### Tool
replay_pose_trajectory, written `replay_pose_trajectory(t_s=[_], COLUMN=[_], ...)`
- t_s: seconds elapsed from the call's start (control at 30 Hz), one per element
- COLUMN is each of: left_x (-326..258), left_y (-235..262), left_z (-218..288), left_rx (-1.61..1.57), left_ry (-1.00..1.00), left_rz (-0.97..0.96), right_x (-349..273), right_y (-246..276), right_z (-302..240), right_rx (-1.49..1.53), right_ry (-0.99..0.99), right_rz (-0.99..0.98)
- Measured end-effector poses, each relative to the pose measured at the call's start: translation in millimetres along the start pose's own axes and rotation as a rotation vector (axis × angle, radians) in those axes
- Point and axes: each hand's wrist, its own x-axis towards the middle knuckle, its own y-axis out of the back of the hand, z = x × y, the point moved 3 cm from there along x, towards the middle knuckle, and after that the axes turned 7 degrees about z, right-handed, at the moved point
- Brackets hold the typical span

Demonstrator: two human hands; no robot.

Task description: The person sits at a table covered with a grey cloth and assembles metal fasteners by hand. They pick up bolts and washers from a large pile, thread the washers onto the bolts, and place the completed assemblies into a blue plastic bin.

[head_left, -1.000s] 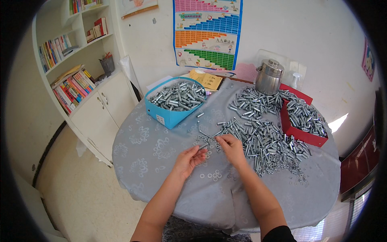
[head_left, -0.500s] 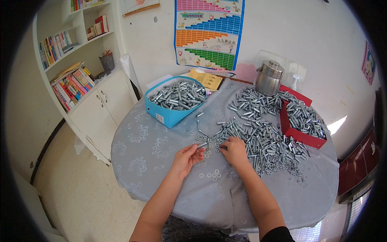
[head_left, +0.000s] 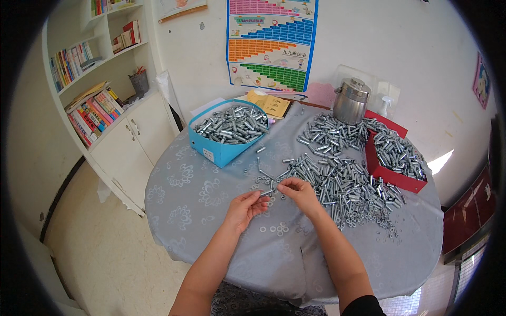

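Observation:
A short silvery expansion bolt (head_left: 266, 193) is pinched between the thumb and fingers of my left hand (head_left: 242, 210), pointing to the right. My right hand (head_left: 300, 194) is closed in a pinch right by the bolt's far end; whatever lies between its fingertips is too small to make out. Under and behind my hands, small nuts and washers (head_left: 262, 181) are scattered on the grey cloth. A big heap of metal sleeves and bolts (head_left: 337, 179) spreads just beyond my right hand. A few loose washers (head_left: 282, 228) lie nearer to me, between my forearms.
A blue box (head_left: 226, 150) full of assembled bolts stands at the back left of the cloth-covered table (head_left: 184, 221). To the right, a red box (head_left: 398, 179) holds more metal pieces. A steel pot (head_left: 351, 100) and a pump bottle (head_left: 385, 107) stand at the back.
My right hand has moved left, from the small parts beside the heap to the end of the bolt. The left hand still holds the bolt, nearly in place.

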Motion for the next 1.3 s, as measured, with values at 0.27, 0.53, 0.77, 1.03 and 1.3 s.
replay_pose_trajectory(t_s=[0.27, 0.53, 0.77, 1.03, 1.3], left_x=[3, 3, 5, 4, 3], left_y=[1, 1, 5, 3, 4], left_z=[-4, -4, 1, -1, -1], left_rx=[-0.024, -0.048, -0.122, -0.081, -0.057], left_ry=[0.076, 0.063, -0.013, 0.005, 0.004], left_rz=[-0.040, -0.038, -0.018, 0.009, 0.014], right_x=[-1, -10, -10, -2, -6], right_y=[-4, 4, -1, -4, -9], right_z=[0, -2, 2, -3, -10], right_rx=[0.042, -1.009, -0.942, 0.110, 0.094], right_ry=[-0.014, 0.399, 0.356, 0.165, 0.202], right_rz=[-0.004, 0.171, 0.141, 0.052, -0.003])
